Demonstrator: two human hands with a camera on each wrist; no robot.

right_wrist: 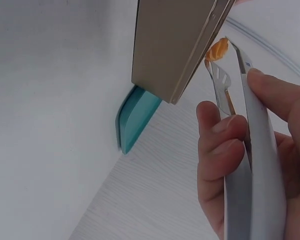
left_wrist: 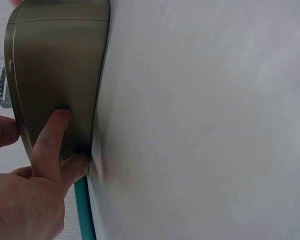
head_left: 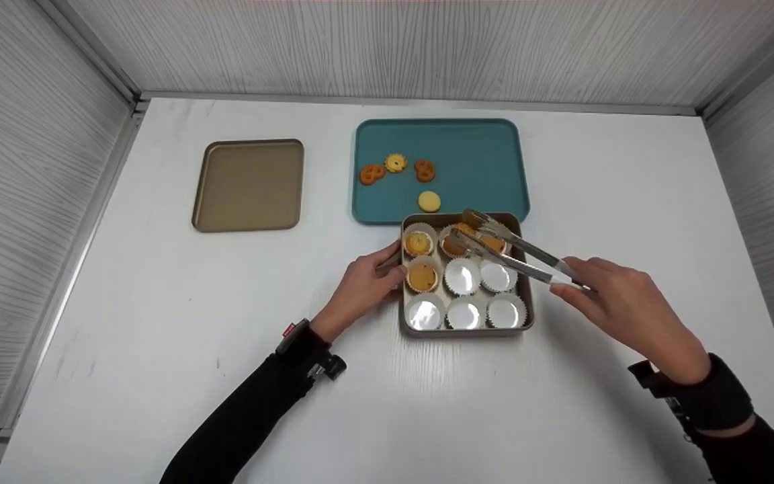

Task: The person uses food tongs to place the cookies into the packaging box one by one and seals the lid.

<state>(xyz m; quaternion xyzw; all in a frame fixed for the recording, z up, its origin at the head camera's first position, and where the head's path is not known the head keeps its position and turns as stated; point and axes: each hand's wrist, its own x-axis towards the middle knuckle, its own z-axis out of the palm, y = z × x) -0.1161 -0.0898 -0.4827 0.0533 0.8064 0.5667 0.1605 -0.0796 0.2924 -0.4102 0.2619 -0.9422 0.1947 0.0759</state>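
My right hand (head_left: 622, 309) holds metal tongs (head_left: 528, 265) with pale handles. Between their tips is an orange, ridged cookie (right_wrist: 218, 50), over the far row of a rectangular metal baking tin (head_left: 528, 316). White fluted paper cups (head_left: 462, 276) stand in rows inside it. A yellow cookie (head_left: 418, 243) lies in the far left cup, and a round tan cookie (head_left: 422, 276) in the cup nearer me. More cookies show under the tongs, partly hidden. My left hand (head_left: 363, 286) grips the tin's left side, one fingertip pressing the wall (left_wrist: 60, 65).
Behind the tin lies a teal tray (head_left: 474, 161), its front edge overlapped by the tin. On it are two pretzels (head_left: 371, 174) (head_left: 424, 170), a flower-shaped cookie (head_left: 396, 163) and a round yellow cookie (head_left: 429, 201). A bronze square tray (head_left: 249, 187) sits at left. Panels (head_left: 387, 54) border the white table.
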